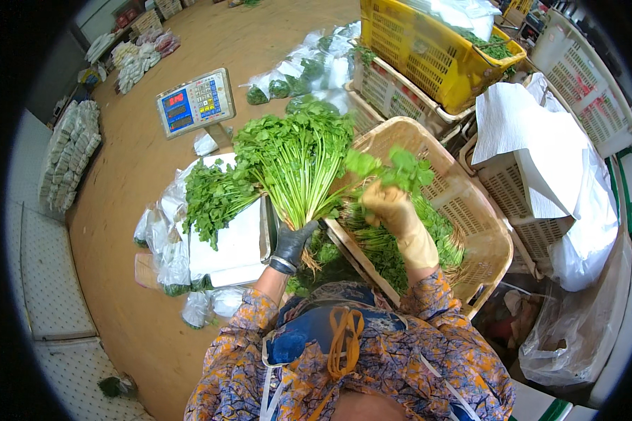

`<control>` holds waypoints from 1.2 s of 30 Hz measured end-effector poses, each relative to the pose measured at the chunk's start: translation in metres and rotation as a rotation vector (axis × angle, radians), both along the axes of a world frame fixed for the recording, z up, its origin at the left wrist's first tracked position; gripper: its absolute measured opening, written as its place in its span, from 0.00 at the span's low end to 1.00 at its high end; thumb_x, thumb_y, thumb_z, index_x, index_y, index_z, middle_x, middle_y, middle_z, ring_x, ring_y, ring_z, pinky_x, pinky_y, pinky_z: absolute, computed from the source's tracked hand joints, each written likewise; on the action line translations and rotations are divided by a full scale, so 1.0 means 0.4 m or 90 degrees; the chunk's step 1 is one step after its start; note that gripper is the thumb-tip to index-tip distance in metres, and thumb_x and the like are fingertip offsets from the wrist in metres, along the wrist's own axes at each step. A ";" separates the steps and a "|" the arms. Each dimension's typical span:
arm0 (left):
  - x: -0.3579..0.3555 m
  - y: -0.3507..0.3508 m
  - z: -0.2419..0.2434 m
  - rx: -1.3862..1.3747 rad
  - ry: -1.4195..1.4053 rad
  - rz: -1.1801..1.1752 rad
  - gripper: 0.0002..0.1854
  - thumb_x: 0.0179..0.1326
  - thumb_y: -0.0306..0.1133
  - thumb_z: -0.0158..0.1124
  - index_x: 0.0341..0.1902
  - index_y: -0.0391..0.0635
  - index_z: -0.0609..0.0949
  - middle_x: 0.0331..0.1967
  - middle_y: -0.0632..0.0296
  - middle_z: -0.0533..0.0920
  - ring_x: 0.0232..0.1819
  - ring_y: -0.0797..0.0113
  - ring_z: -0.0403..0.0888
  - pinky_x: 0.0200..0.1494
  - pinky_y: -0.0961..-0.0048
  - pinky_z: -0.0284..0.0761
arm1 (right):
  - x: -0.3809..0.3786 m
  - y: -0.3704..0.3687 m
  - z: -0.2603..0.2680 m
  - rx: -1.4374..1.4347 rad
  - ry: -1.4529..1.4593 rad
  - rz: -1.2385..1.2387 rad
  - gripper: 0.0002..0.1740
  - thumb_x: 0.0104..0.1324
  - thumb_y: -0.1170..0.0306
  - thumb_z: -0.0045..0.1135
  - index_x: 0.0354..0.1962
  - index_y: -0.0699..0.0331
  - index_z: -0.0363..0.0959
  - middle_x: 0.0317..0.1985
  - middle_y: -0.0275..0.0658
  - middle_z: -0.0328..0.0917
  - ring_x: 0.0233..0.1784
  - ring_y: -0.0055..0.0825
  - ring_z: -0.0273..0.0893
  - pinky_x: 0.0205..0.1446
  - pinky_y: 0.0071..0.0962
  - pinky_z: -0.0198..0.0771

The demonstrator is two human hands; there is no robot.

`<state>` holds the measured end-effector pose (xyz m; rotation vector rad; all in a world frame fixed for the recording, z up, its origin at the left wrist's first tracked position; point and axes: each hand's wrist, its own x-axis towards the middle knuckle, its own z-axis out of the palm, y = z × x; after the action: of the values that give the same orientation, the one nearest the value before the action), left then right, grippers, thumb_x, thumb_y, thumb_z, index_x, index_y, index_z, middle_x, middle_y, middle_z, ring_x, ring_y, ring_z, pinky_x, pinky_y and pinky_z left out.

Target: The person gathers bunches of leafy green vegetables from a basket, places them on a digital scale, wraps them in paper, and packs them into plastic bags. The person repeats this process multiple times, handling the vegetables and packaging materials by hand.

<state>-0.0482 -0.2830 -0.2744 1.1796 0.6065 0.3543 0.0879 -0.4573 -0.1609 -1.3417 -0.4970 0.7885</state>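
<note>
A large bunch of coriander-like greens (300,163) fans out with its leaves away from me and its pale roots towards me. My left hand (289,247), in a black glove, grips it by the lower stems. My right hand (387,205), in a tan rubber glove, is closed around a small leafy sprig (392,168), partly blurred by motion. It hovers over a beige plastic crate (471,202) holding more rooted greens (442,231). A smaller bunch (216,197) lies on the white pan (226,258) of a weighing scale, left of my left hand.
The scale's display (196,102) stands beyond the pan. Bagged greens (295,79) lie on the floor ahead, with more bags (171,258) beside the scale. A yellow crate (416,52) is stacked at the upper right. White sheets (526,142) cover crates at the right, above a clear plastic bag (563,337).
</note>
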 end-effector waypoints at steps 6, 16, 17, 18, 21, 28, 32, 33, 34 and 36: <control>0.009 0.012 0.051 -0.076 -0.014 -0.018 0.15 0.51 0.25 0.62 0.43 0.46 0.73 0.26 0.67 0.77 0.14 0.81 0.67 0.13 0.86 0.60 | 0.037 -0.060 -0.111 0.299 0.007 -0.162 0.04 0.54 0.72 0.57 0.25 0.58 0.69 0.15 0.27 0.64 0.16 0.17 0.62 0.19 0.13 0.58; 0.015 0.054 0.065 -0.099 -0.066 -0.037 0.20 0.55 0.30 0.60 0.50 0.49 0.67 0.30 0.62 0.78 0.11 0.80 0.62 0.11 0.86 0.57 | -0.002 -0.079 0.003 -0.175 -0.182 0.246 0.16 0.58 0.62 0.56 0.38 0.65 0.73 0.24 0.37 0.76 0.22 0.21 0.73 0.23 0.18 0.68; 0.021 0.050 0.067 -0.104 -0.070 -0.040 0.20 0.54 0.29 0.60 0.50 0.49 0.66 0.31 0.62 0.78 0.11 0.80 0.62 0.11 0.86 0.57 | -0.010 -0.049 -0.042 -0.202 -0.295 0.247 0.16 0.58 0.61 0.56 0.38 0.65 0.73 0.27 0.39 0.77 0.25 0.22 0.74 0.26 0.17 0.69; 0.021 0.048 0.070 -0.109 -0.072 -0.039 0.21 0.54 0.28 0.60 0.51 0.49 0.66 0.31 0.63 0.78 0.11 0.81 0.63 0.11 0.86 0.56 | -0.019 -0.016 -0.086 -0.228 -0.406 0.252 0.17 0.58 0.60 0.55 0.39 0.65 0.73 0.31 0.41 0.77 0.28 0.23 0.76 0.29 0.17 0.70; 0.020 0.038 0.083 -0.091 -0.035 -0.039 0.24 0.53 0.26 0.61 0.53 0.48 0.65 0.36 0.62 0.78 0.18 0.78 0.69 0.16 0.83 0.65 | 0.022 0.074 -0.084 -0.059 -0.026 0.074 0.16 0.60 0.57 0.53 0.30 0.63 0.71 0.23 0.37 0.75 0.20 0.19 0.71 0.23 0.17 0.67; 0.031 0.019 0.096 -0.061 -0.069 -0.025 0.26 0.53 0.24 0.59 0.56 0.45 0.64 0.47 0.60 0.75 0.45 0.68 0.75 0.44 0.72 0.74 | 0.004 0.177 -0.057 -0.163 -0.120 -0.146 0.14 0.60 0.61 0.54 0.31 0.66 0.73 0.21 0.36 0.73 0.18 0.18 0.68 0.21 0.17 0.63; 0.047 0.042 0.094 -0.171 -0.104 -0.113 0.18 0.57 0.32 0.59 0.50 0.47 0.69 0.36 0.65 0.78 0.31 0.73 0.78 0.26 0.81 0.76 | -0.084 0.119 -0.124 0.181 -0.358 -0.050 0.09 0.56 0.69 0.55 0.35 0.62 0.75 0.26 0.37 0.76 0.23 0.19 0.73 0.24 0.22 0.68; 0.058 0.040 0.099 -0.242 -0.135 -0.137 0.18 0.57 0.33 0.59 0.51 0.47 0.69 0.37 0.65 0.78 0.32 0.73 0.78 0.27 0.80 0.77 | -0.107 0.093 -0.117 0.177 -0.457 -0.010 0.10 0.55 0.70 0.55 0.36 0.61 0.75 0.28 0.36 0.77 0.26 0.20 0.75 0.26 0.24 0.70; 0.059 0.053 0.089 -0.252 -0.110 -0.102 0.20 0.57 0.33 0.59 0.52 0.47 0.68 0.39 0.62 0.77 0.33 0.70 0.78 0.28 0.78 0.77 | -0.132 0.080 -0.117 0.192 -0.545 0.036 0.11 0.55 0.71 0.55 0.38 0.60 0.74 0.30 0.35 0.78 0.28 0.20 0.76 0.28 0.25 0.72; 0.045 0.038 0.087 -0.230 -0.085 -0.108 0.18 0.56 0.35 0.61 0.48 0.45 0.71 0.34 0.62 0.77 0.27 0.75 0.75 0.21 0.82 0.70 | -0.145 0.048 -0.103 0.131 -0.684 0.057 0.16 0.55 0.70 0.54 0.44 0.58 0.71 0.34 0.33 0.78 0.31 0.23 0.77 0.31 0.26 0.73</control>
<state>-0.0303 -0.2676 -0.2398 0.8454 0.4292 0.1678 0.0301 -0.4379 -0.2020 -1.4755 -1.4388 0.0038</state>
